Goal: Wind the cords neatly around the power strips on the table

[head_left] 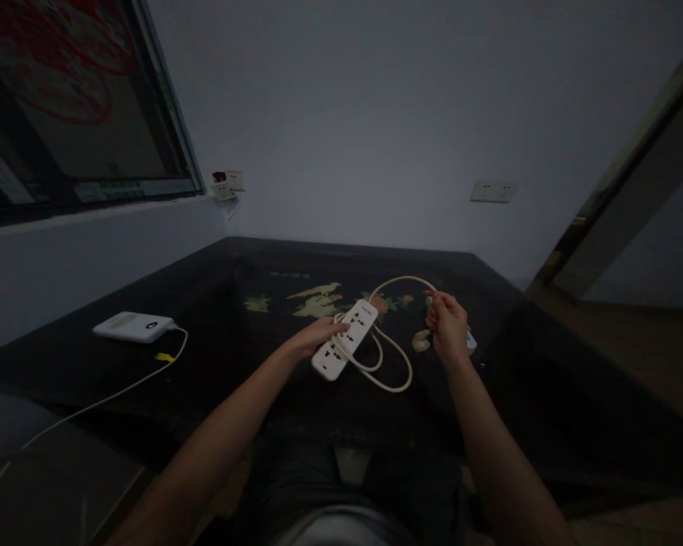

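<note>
My left hand (319, 334) is closed around a white power strip (362, 320), thumb on its socket face, holding it tilted over the dark table. A white cord (405, 371) wraps across the strip and hangs in loose loops to its right. My right hand (447, 322) is closed in a pinch on the cord, near where it arcs up from the far end of the strip. Just left of that hand is the plug (421, 340) of the cord. Partly hidden behind my right hand lies a white and blue object (470, 341), its kind unclear.
The black table (250, 262) has a bird and flower picture on its top. At left lies a white power bank (133, 327) with a cable (119, 393) trailing off the edge, beside a small yellow tag (165, 357). Wall sockets (492, 191) are on the back wall.
</note>
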A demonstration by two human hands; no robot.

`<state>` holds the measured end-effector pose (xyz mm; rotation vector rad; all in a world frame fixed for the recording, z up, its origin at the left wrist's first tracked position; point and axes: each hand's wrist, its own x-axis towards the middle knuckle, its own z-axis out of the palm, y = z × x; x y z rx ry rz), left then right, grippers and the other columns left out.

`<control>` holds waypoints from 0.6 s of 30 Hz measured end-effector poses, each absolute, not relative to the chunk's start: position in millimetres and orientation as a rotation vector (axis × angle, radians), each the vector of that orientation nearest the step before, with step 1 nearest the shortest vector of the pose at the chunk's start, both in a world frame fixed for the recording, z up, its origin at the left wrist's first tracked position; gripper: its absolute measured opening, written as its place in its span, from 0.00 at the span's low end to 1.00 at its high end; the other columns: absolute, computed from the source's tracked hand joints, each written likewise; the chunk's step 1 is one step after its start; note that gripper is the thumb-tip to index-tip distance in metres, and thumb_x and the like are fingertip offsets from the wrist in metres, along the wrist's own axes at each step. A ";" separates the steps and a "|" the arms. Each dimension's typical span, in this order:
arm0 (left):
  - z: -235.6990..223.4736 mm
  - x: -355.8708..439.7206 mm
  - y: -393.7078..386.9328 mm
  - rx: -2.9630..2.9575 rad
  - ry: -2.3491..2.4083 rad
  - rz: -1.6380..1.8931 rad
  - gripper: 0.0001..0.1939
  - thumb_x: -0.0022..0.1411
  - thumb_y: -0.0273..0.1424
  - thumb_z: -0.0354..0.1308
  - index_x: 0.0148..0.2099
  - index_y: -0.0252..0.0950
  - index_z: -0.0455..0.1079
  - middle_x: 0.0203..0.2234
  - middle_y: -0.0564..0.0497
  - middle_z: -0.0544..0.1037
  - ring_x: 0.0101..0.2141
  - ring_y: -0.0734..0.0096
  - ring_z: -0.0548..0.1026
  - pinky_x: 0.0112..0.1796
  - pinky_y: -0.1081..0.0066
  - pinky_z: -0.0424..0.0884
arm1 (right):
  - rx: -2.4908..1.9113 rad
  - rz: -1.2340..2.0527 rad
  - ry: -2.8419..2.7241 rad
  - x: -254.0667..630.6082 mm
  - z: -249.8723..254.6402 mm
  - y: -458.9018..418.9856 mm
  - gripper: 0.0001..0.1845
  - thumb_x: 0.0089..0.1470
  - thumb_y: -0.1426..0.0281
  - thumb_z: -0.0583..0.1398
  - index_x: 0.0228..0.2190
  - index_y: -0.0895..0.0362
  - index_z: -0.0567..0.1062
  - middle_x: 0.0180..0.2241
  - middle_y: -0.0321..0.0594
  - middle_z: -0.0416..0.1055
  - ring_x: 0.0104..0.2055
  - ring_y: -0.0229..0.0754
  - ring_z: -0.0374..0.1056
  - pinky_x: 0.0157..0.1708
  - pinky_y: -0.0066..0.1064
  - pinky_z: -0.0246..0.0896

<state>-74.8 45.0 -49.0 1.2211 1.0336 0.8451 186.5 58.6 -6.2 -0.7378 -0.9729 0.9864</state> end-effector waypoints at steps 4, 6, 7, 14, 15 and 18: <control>-50.6 -75.7 48.2 1.376 1.259 0.824 0.14 0.58 0.37 0.56 0.38 0.29 0.72 0.26 0.45 0.77 0.26 0.68 0.75 0.29 0.69 0.70 | -0.742 0.966 -0.982 186.4 -7.4 59.3 0.18 0.42 0.56 0.67 0.29 0.58 0.74 0.13 0.21 0.47 0.13 0.25 0.40 0.12 0.20 0.33; -50.3 -77.7 49.5 1.470 1.382 0.797 0.15 0.57 0.38 0.56 0.38 0.30 0.72 0.26 0.45 0.77 0.28 0.66 0.75 0.30 0.69 0.69 | -0.742 0.958 -0.985 185.8 -7.7 59.3 0.18 0.43 0.57 0.67 0.30 0.58 0.74 0.13 0.21 0.47 0.13 0.26 0.40 0.12 0.20 0.33; -49.6 -78.9 49.9 1.519 1.440 0.781 0.15 0.57 0.39 0.57 0.37 0.30 0.72 0.27 0.45 0.77 0.30 0.64 0.75 0.31 0.68 0.69 | -0.742 0.954 -0.986 185.8 -7.7 59.3 0.18 0.43 0.57 0.67 0.30 0.58 0.74 0.13 0.21 0.47 0.13 0.26 0.40 0.12 0.20 0.33; -41.3 -82.6 45.8 1.791 1.677 0.653 0.22 0.57 0.43 0.56 0.44 0.30 0.72 0.38 0.38 0.77 0.42 0.50 0.74 0.41 0.61 0.68 | -0.740 0.908 -0.976 192.6 -6.8 60.3 0.17 0.43 0.57 0.66 0.29 0.58 0.74 0.13 0.21 0.46 0.13 0.26 0.40 0.11 0.20 0.33; -40.3 -82.1 44.3 1.820 1.697 0.647 0.25 0.57 0.43 0.56 0.49 0.29 0.69 0.41 0.36 0.76 0.44 0.49 0.74 0.42 0.61 0.67 | -0.740 0.902 -0.973 193.6 -6.6 60.5 0.17 0.43 0.57 0.66 0.29 0.58 0.74 0.13 0.21 0.46 0.13 0.26 0.40 0.11 0.20 0.33; -38.3 -80.1 38.8 1.897 1.726 0.623 0.35 0.57 0.44 0.56 0.61 0.27 0.59 0.45 0.34 0.75 0.46 0.48 0.73 0.44 0.59 0.67 | -0.739 0.892 -0.960 195.9 -5.9 60.5 0.18 0.43 0.57 0.67 0.28 0.58 0.74 0.13 0.21 0.47 0.13 0.25 0.40 0.11 0.20 0.33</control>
